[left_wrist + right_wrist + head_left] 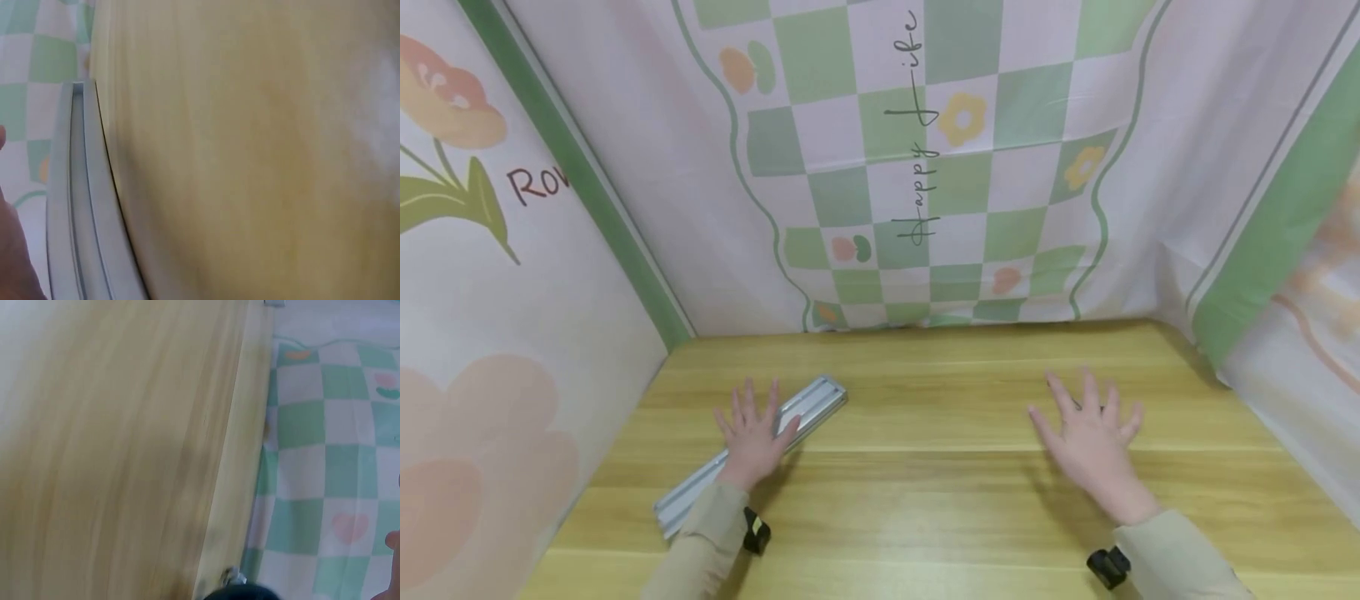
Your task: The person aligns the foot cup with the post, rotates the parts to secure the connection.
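A long silver-grey metal bar (pixel 824 398) with a groove along its length lies slantwise on the wooden table. Over its middle is my left hand (pixel 751 440), fingers spread and straight, hiding part of it. The left wrist view shows the grooved bar (pixel 59 187) beside an edge of that hand. On the right, my right hand (pixel 1093 446) also has its fingers spread, above a small dark thing mostly hidden by them. Low in the right wrist view are a rounded black thing (pixel 244 592) and a shiny metal bit (pixel 232 575); I cannot tell what they belong to.
The wooden table (pixel 925 500) ends at the back against a hanging cloth (pixel 895 183) with green and white checks. Printed cloths also stand along the left and right sides. Each wrist carries a small black device on a strap.
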Available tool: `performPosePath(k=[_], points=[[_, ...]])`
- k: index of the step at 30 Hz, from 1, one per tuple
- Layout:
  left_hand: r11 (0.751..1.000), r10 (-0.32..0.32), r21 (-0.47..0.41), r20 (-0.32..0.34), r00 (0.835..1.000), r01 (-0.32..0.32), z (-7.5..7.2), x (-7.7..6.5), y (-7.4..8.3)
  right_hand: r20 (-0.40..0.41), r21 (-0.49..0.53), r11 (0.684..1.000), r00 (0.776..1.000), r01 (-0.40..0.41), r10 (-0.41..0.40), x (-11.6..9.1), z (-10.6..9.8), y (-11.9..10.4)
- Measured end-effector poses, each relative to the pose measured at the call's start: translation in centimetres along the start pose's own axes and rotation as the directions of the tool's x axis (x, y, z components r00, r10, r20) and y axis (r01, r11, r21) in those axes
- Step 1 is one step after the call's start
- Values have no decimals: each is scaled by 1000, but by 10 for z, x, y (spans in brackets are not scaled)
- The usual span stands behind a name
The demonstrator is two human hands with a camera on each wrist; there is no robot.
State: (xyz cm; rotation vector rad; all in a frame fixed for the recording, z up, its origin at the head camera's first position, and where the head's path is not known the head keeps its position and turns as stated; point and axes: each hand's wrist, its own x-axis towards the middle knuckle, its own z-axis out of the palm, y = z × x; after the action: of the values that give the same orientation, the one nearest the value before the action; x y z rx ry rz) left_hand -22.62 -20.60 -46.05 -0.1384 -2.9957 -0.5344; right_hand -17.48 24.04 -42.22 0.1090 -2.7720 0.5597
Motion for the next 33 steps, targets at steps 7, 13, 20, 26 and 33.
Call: performPosePath(k=[7,13,20,26,33], points=[[999,-27,-29,59,998,29,5,0,-8,38,-10,999,999,-38,38,6,-7,28],[999,-21,-41,86,996,25,8,1,-10,92,-55,995,992,-83,88,10,-7,48],[1000,1,-3,116,993,0,8,1,-9,217,-66,992,969,-107,119,12,-6,65],[1000,-2,22,130,992,-1,9,2,-9,344,-55,995,934,-87,101,13,-2,70],[999,-1,36,119,993,-3,10,2,-10,365,-13,998,929,-66,67,13,4,72]])
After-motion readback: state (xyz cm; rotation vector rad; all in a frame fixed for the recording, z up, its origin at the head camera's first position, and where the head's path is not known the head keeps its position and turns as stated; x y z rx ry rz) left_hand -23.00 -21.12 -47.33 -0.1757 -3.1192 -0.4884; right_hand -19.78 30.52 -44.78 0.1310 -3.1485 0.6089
